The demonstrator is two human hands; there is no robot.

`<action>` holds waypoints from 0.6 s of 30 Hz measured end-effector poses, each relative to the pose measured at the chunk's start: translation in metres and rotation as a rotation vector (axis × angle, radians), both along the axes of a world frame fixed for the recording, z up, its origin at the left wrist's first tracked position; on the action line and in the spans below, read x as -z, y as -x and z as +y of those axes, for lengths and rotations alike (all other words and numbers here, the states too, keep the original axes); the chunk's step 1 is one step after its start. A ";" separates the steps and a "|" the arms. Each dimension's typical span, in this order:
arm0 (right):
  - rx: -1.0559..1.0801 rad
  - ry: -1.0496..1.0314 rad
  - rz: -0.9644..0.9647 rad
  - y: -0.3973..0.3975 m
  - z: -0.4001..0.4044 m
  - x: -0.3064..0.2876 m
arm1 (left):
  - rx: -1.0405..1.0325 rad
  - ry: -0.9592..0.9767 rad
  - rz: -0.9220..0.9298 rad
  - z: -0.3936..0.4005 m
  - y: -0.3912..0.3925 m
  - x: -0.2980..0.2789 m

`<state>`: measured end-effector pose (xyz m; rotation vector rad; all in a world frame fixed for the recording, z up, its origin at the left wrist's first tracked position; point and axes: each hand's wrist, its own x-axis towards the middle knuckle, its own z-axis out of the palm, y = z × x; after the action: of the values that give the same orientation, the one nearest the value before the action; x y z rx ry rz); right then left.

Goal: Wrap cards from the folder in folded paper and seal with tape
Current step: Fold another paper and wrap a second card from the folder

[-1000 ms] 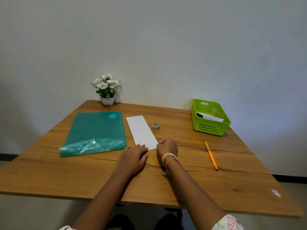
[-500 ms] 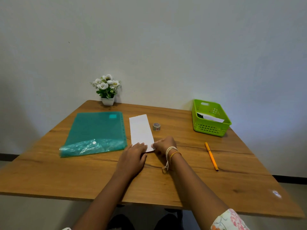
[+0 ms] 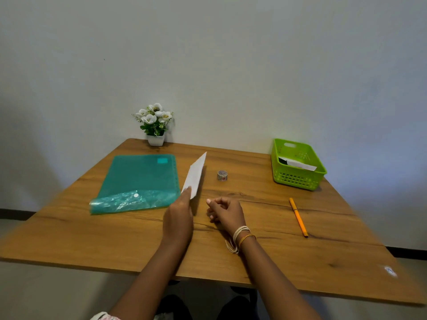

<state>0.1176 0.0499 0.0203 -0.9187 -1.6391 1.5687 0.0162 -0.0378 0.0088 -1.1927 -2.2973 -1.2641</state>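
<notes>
A: Far left, what lies on the brown wooden table (image 3: pixel 254 257)?

B: A flat teal translucent plastic folder (image 3: pixel 138 179), its near flap crinkled and closed with a white snap. Behind it, against the wall, stands a small white pot of white artificial flowers (image 3: pixel 156 122).

A: And the paper?

B: The long white folded sheet of paper (image 3: pixel 195 175) is lifted off the table, standing tilted on edge just right of the folder, its far corner pointing up and away. The left hand (image 3: pixel 179 218) pinches its near end, fingers on the front face.

A: Any cards visible?

B: None that I can tell; if any are in the folder or the paper, they are hidden.

A: The other hand?

B: The right hand (image 3: pixel 225 211) is just beside the left, apart from the paper, its fingers loosely curled and holding nothing. Cream and orange bands circle its wrist.

A: Beyond it?

B: A small patterned roll of tape (image 3: pixel 222 175) stands on the table, near the paper but not touching. Further right lies an orange pen (image 3: pixel 298 217), and at the far right corner a lime green plastic basket (image 3: pixel 298 180) with a white slip of paper inside.
</notes>
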 end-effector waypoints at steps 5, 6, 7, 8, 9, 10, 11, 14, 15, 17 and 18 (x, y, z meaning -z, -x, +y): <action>0.030 -0.125 -0.085 0.000 0.000 0.006 | 0.034 -0.309 -0.231 -0.004 0.008 -0.004; 0.039 -0.134 -0.079 0.000 0.001 0.008 | 0.053 -0.364 -0.312 -0.004 0.009 -0.006; 0.056 -0.137 -0.067 0.000 0.003 0.009 | 0.071 -0.413 -0.401 -0.003 0.011 -0.007; 0.082 -0.136 -0.049 0.001 0.005 0.012 | 0.093 -0.453 -0.491 -0.003 0.013 -0.007; 0.119 -0.130 -0.020 0.001 0.006 0.014 | 0.126 -0.481 -0.583 -0.002 0.016 -0.006; 0.173 -0.119 0.009 0.002 0.009 0.016 | 0.154 -0.486 -0.668 -0.002 0.021 -0.005; 0.245 -0.107 0.028 0.002 0.012 0.018 | 0.181 -0.482 -0.751 -0.002 0.025 -0.004; 0.492 -0.068 0.036 -0.004 0.023 0.019 | 0.276 -0.422 -0.931 -0.001 0.036 0.000; 0.569 -0.057 0.032 -0.009 0.026 0.017 | 0.303 -0.393 -0.958 -0.001 0.038 0.002; 0.712 -0.057 -0.037 -0.020 0.034 0.014 | 0.350 -0.328 -0.975 -0.001 0.041 0.004; 0.772 -0.058 -0.088 -0.027 0.039 0.012 | 0.373 -0.295 -0.969 0.000 0.042 0.004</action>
<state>0.1443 0.0885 0.0079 -1.3873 -1.1512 0.9494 -0.0255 -0.0381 0.0046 -1.0501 -2.3206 -2.6749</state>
